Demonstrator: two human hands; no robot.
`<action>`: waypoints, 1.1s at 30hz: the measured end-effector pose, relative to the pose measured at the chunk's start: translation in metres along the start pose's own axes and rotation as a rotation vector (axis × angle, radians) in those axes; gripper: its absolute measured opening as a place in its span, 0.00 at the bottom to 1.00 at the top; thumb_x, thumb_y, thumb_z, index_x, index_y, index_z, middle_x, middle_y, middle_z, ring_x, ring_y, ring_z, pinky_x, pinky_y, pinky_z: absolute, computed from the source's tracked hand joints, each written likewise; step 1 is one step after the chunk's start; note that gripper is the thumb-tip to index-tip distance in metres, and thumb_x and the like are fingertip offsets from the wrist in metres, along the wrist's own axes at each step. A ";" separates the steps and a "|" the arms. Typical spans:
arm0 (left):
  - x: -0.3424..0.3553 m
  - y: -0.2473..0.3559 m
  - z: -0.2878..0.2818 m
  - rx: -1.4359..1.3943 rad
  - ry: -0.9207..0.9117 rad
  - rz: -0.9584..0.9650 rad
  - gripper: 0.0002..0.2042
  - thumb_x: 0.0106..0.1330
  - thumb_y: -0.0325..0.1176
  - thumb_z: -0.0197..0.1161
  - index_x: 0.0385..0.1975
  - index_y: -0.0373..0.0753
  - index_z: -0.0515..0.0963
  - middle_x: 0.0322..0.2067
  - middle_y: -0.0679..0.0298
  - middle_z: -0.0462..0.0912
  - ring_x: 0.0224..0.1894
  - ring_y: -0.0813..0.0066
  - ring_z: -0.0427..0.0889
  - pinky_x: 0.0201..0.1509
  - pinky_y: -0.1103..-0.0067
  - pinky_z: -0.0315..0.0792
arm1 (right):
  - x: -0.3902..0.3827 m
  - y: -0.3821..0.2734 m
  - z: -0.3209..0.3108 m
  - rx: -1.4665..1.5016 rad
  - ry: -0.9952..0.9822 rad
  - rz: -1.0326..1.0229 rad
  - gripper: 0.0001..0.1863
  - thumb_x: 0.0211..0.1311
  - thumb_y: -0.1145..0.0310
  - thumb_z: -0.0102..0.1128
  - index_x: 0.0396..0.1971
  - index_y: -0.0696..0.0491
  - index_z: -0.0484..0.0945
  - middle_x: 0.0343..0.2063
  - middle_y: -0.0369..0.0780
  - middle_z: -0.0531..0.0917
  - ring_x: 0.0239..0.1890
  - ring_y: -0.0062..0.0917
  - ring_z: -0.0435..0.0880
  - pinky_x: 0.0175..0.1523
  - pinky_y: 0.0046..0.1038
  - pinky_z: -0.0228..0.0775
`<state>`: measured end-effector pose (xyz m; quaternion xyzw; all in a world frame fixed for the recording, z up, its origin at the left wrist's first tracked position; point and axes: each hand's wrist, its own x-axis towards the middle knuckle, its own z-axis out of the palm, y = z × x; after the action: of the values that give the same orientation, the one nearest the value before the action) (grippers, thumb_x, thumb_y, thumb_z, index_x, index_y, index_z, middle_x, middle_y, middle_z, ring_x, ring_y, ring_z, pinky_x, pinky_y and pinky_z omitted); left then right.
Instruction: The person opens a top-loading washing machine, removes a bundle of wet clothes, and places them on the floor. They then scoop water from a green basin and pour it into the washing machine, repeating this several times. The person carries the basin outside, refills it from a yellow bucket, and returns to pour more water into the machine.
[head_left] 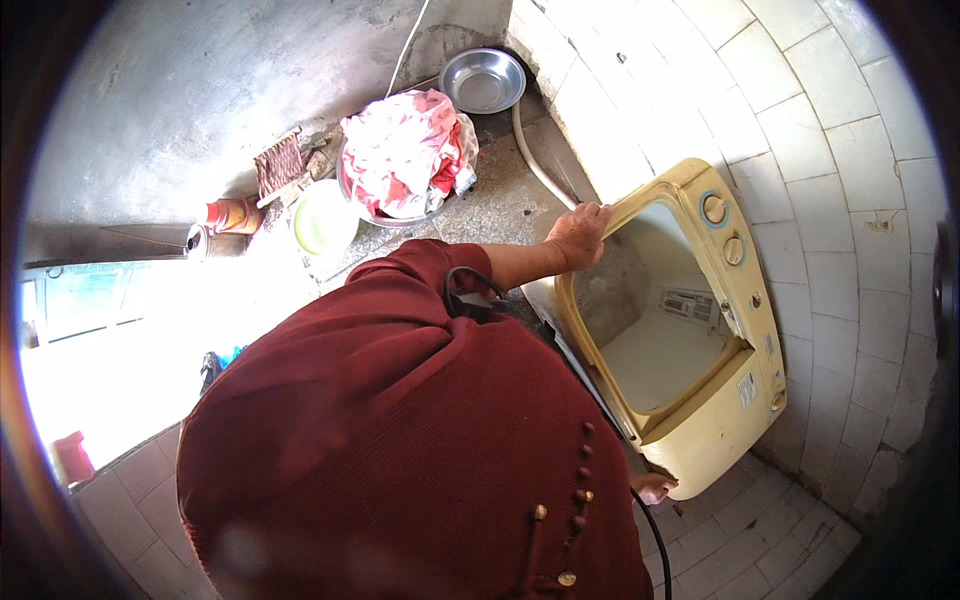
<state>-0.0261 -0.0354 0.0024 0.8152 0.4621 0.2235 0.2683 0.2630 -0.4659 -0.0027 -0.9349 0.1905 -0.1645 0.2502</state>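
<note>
A yellowed twin-tub washing machine (712, 440) stands at an angle in front of me, its wash tub uncovered and knobs along the far panel. White residue or water seems to lie in the tub; I cannot tell which. My left hand (580, 237) is closed over the machine's left rim, fingers curled on the edge. At the opposite end, my right hand (655, 488) holds the lower near corner, most of its arm hidden behind my dark red top (420, 430). A black cord (655, 535) hangs beside that hand.
Pink, red and white laundry (410, 150) is heaped in a metal basin at the upper middle. Beyond it lie a steel basin (483, 80) and a pale hose (535, 165). A light green basin (325, 218) and red container (232, 215) sit left. A tiled wall (830, 270) borders the machine.
</note>
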 end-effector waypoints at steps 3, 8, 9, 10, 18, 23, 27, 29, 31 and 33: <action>0.001 0.000 0.001 -0.016 0.011 -0.017 0.26 0.48 0.30 0.62 0.50 0.33 0.65 0.39 0.52 0.73 0.45 0.55 0.74 0.49 0.67 0.71 | 0.000 0.001 -0.002 -0.017 0.015 -0.005 0.30 0.65 0.47 0.42 0.23 0.59 0.80 0.22 0.44 0.81 0.24 0.35 0.78 0.29 0.36 0.68; 0.000 -0.004 0.004 -0.043 0.028 -0.009 0.26 0.48 0.30 0.62 0.50 0.34 0.65 0.39 0.53 0.73 0.45 0.56 0.74 0.49 0.67 0.71 | 0.001 0.001 -0.004 -0.041 0.050 -0.009 0.30 0.65 0.46 0.41 0.23 0.59 0.80 0.22 0.45 0.81 0.25 0.36 0.79 0.30 0.37 0.69; 0.000 -0.005 0.005 -0.048 0.020 -0.011 0.26 0.48 0.30 0.62 0.50 0.34 0.65 0.39 0.53 0.73 0.45 0.56 0.74 0.50 0.67 0.71 | 0.001 0.001 -0.004 -0.048 0.053 -0.009 0.31 0.65 0.46 0.41 0.23 0.59 0.80 0.23 0.45 0.82 0.25 0.36 0.79 0.30 0.37 0.70; 0.001 -0.005 0.005 -0.031 0.021 -0.011 0.26 0.48 0.30 0.62 0.50 0.34 0.65 0.39 0.53 0.73 0.46 0.56 0.74 0.50 0.67 0.71 | 0.001 0.001 -0.004 -0.047 0.055 -0.009 0.31 0.65 0.46 0.41 0.23 0.59 0.80 0.23 0.45 0.82 0.25 0.36 0.79 0.30 0.37 0.70; 0.001 -0.005 0.004 -0.023 0.025 -0.008 0.27 0.48 0.32 0.63 0.51 0.35 0.66 0.39 0.54 0.73 0.46 0.57 0.74 0.49 0.69 0.72 | 0.001 0.001 -0.006 -0.076 0.062 -0.007 0.31 0.65 0.46 0.40 0.23 0.60 0.81 0.24 0.46 0.83 0.26 0.38 0.81 0.32 0.38 0.71; 0.000 -0.004 0.002 -0.026 0.030 -0.007 0.27 0.48 0.32 0.63 0.51 0.36 0.66 0.40 0.54 0.73 0.46 0.58 0.74 0.49 0.69 0.72 | 0.001 0.003 -0.004 -0.035 0.080 -0.040 0.29 0.65 0.50 0.40 0.23 0.60 0.81 0.28 0.49 0.83 0.32 0.42 0.82 0.38 0.42 0.73; 0.000 -0.004 0.002 -0.060 0.026 -0.019 0.27 0.48 0.32 0.63 0.51 0.37 0.66 0.40 0.54 0.72 0.46 0.57 0.74 0.48 0.68 0.72 | 0.006 0.008 0.000 -0.125 0.083 -0.066 0.28 0.67 0.52 0.42 0.22 0.60 0.81 0.27 0.49 0.83 0.32 0.40 0.82 0.38 0.40 0.75; 0.001 -0.005 0.002 -0.071 0.021 -0.022 0.27 0.48 0.32 0.63 0.51 0.37 0.66 0.40 0.54 0.72 0.46 0.57 0.74 0.48 0.67 0.72 | 0.008 0.010 0.002 -0.181 0.078 -0.067 0.28 0.67 0.51 0.41 0.23 0.60 0.81 0.29 0.49 0.83 0.33 0.41 0.82 0.39 0.40 0.75; 0.002 -0.005 0.002 -0.055 0.012 -0.033 0.27 0.48 0.32 0.63 0.51 0.38 0.66 0.40 0.54 0.72 0.47 0.56 0.74 0.48 0.66 0.72 | 0.011 0.013 0.004 -0.222 0.117 -0.080 0.29 0.68 0.51 0.39 0.25 0.59 0.81 0.30 0.49 0.83 0.34 0.42 0.82 0.39 0.41 0.75; 0.001 -0.005 0.002 -0.073 0.020 -0.022 0.27 0.48 0.32 0.63 0.51 0.39 0.66 0.40 0.54 0.72 0.47 0.56 0.74 0.49 0.66 0.72 | 0.012 0.015 0.005 -0.174 0.093 -0.063 0.29 0.68 0.50 0.38 0.25 0.59 0.81 0.30 0.49 0.83 0.35 0.42 0.82 0.40 0.41 0.75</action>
<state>-0.0275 -0.0325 -0.0022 0.7974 0.4653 0.2453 0.2957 0.2718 -0.4814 -0.0124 -0.9500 0.1861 -0.1983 0.1537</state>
